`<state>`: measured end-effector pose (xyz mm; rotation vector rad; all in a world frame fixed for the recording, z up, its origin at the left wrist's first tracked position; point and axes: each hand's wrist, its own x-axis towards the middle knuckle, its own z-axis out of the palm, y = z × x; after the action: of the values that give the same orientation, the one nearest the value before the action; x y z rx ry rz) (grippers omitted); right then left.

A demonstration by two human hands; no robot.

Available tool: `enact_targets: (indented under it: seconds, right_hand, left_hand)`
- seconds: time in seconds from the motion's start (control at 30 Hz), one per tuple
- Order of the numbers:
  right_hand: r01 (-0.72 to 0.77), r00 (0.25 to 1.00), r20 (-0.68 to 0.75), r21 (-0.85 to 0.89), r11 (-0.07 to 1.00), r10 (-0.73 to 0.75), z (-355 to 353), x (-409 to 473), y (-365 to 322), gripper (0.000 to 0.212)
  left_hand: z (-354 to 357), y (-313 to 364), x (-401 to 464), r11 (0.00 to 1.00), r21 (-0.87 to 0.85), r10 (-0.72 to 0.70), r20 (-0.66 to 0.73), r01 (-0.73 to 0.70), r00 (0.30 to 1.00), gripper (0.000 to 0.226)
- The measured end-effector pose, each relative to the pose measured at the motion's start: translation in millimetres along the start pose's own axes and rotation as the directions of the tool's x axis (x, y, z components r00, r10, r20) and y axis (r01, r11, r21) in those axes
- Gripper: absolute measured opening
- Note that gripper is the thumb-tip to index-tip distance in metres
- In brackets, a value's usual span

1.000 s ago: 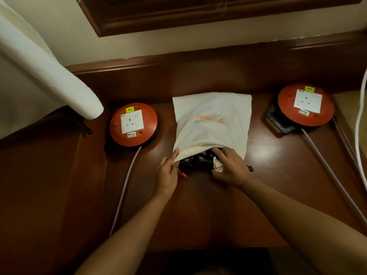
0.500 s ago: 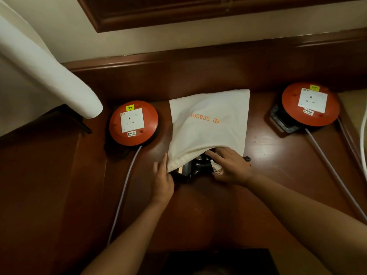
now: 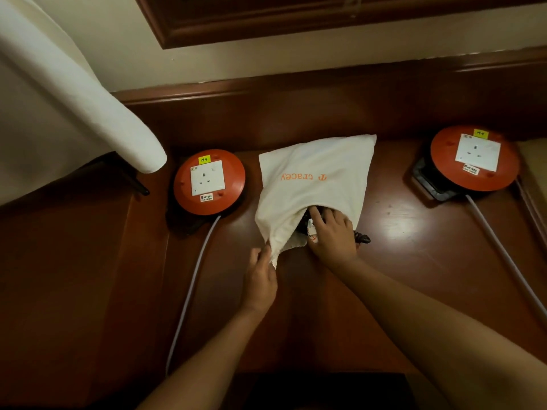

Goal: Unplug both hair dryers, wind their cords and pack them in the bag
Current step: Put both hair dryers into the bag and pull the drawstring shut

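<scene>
Left hand (image 3: 260, 279) pinches the bag (image 3: 313, 184) mouth's near edge. Right hand (image 3: 333, 235), just beyond, grips black dryer parts (image 3: 362, 238) at the opening.

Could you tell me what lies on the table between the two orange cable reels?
In the head view, the white bag lies between the left reel and right reel, with both hands at its opening.

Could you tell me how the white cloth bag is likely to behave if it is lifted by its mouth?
The bag creases where the left hand pinches it, so probably floppy. Dark contents at its mouth would likely sag downward.
</scene>
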<state>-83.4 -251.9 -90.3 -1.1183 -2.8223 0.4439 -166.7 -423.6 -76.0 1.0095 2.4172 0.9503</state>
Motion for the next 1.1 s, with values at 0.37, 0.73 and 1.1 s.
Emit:
enact_targets:
  seconds: [0.37, 0.73, 1.1]
  right_hand:
    - [-0.179, 0.984, 0.027, 0.083, 0.98, 0.178, 5, 5, -10, 0.046]
    - [-0.111, 0.987, 0.096, -0.153, 0.982, 0.127, -13, -40, 34, 0.036]
    - [-0.223, 0.961, 0.106, -0.253, 0.941, 0.256, -34, -71, 68, 0.023]
  left_hand:
    - [-9, -19, -2, 0.993, 0.114, -0.008, 0.02, 0.005, 1.0, 0.041]
    - [20, -7, -5, 0.855, 0.426, 0.326, 0.003, -0.296, 0.945, 0.047]
    - [63, 38, 9, 0.784, 0.405, 0.411, 0.227, -0.47, 0.883, 0.064]
